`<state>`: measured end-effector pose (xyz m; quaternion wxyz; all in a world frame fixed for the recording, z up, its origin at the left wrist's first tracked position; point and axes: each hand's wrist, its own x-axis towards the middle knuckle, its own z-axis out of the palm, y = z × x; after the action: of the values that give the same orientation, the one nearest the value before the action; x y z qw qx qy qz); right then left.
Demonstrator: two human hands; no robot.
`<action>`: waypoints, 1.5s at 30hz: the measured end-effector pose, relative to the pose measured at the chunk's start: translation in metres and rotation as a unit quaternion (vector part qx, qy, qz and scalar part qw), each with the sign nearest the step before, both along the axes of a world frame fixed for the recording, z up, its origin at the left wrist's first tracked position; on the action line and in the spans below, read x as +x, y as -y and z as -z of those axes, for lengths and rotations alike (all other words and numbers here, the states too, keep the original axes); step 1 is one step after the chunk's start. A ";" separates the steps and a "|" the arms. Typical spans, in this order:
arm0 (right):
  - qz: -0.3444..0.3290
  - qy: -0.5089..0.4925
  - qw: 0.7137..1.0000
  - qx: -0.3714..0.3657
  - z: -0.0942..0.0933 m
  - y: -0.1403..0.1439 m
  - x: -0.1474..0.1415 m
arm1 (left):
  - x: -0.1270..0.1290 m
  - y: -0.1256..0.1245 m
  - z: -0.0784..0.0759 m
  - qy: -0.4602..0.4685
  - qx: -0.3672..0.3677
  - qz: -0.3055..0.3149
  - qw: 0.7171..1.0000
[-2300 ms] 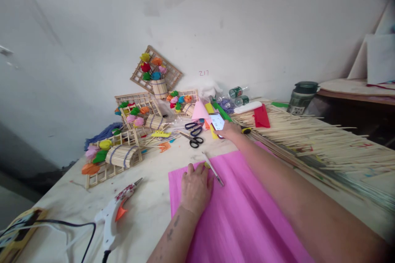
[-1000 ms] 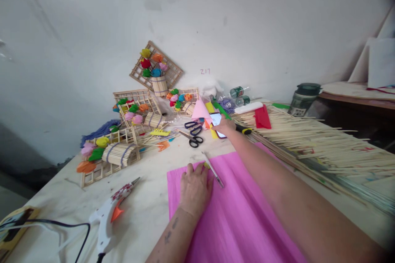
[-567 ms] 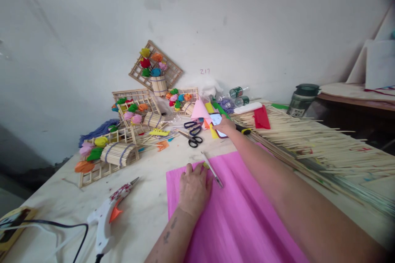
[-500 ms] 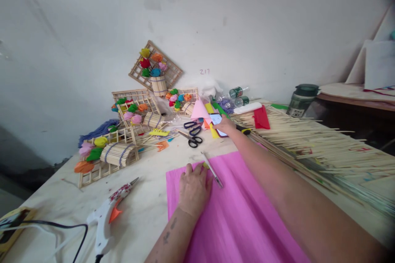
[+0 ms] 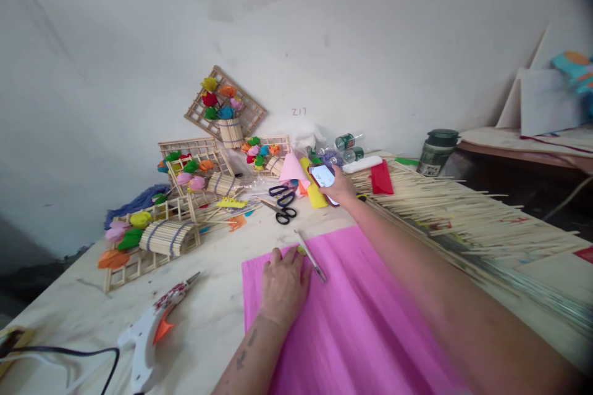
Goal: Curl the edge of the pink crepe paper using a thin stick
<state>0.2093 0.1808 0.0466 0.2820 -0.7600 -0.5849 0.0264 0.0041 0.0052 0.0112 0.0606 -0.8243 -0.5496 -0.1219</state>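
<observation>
My left hand (image 5: 283, 284) lies on a large sheet of pink crepe paper (image 5: 356, 315), fingers stretched forward near its far edge. By its fingertips are a pen (image 5: 311, 257) and a small yellow-green thing (image 5: 301, 250), partly hidden. Farther off, my right hand (image 5: 341, 188) grips a smartphone (image 5: 323, 178) at its right side, its lit screen showing digits. Yellow paper (image 5: 315, 197) and a pale pink paper piece (image 5: 293, 170) lie beside the phone. Scissors with black handles (image 5: 283, 215) and others with blue handles (image 5: 281, 193) lie left of them.
A white hot glue gun (image 5: 151, 333) with cords lies front left. Stick lattices with colourful paper flowers (image 5: 148, 234) stand at the left and back. Many thin wooden sticks (image 5: 463, 216), red paper (image 5: 382, 177) and a dark green jar (image 5: 438, 151) are at the right.
My right hand has raised and tilted the phone slightly, so more of its screen shows. My left hand stays on the paper. The whole view has shifted a little to the right.
</observation>
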 end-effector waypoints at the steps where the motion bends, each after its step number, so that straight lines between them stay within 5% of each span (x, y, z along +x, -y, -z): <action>1: 0.003 0.007 1.000 0.013 0.000 0.002 0.001 | 0.000 0.000 0.000 -0.001 0.001 0.000 1.000; 22: 0.080 0.033 0.995 0.050 0.004 -0.004 0.055 | 0.001 0.001 -0.005 -0.010 -0.010 -0.004 1.000; 32: 0.131 0.049 0.990 -0.036 -0.002 -0.034 0.086 | 0.002 0.000 -0.003 -0.015 -0.017 -0.010 1.000; 45: 0.139 0.056 0.986 -0.074 0.011 -0.040 0.089 | 0.002 0.001 -0.003 -0.021 -0.025 -0.009 0.999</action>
<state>0.2986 0.2212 0.0357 0.1929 -0.8529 -0.4849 -0.0125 0.0064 0.0046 0.0141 0.0521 -0.8231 -0.5582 -0.0902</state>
